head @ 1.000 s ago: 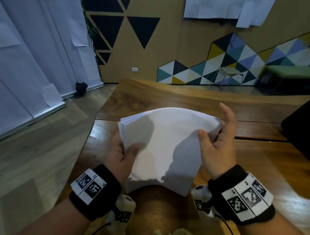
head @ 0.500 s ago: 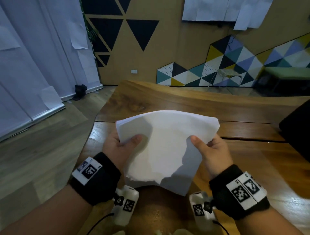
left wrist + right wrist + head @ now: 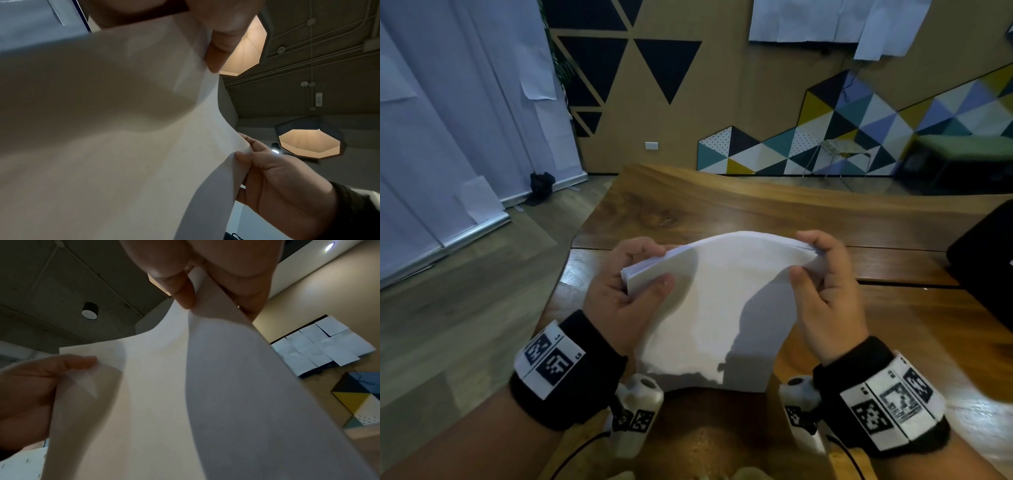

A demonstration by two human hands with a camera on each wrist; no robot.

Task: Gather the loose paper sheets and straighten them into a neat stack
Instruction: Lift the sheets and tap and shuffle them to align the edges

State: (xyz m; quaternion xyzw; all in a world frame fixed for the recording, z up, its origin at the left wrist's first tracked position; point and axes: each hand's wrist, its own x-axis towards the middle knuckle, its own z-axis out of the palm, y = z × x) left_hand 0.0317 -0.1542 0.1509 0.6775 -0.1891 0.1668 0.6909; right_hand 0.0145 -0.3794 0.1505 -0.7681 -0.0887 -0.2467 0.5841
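Observation:
A bundle of white paper sheets stands on its lower edge on the wooden table, bowed upward along its top. My left hand grips the bundle's upper left corner, thumb on the near face and fingers curled behind. My right hand pinches the upper right corner, thumb in front and fingers over the top edge. The sheet edges fan slightly at the left corner. In the left wrist view the paper fills the frame, with the right hand at its far edge. In the right wrist view the paper curves between both hands.
A black object lies on the table at the right edge. The table's left edge drops to a wood floor. White curtains hang at the left. More white sheets are pinned on the far wall.
Both hands have slid up from the bundle's sides to its top corners. The sheets now bow higher in the middle and stand closer to upright.

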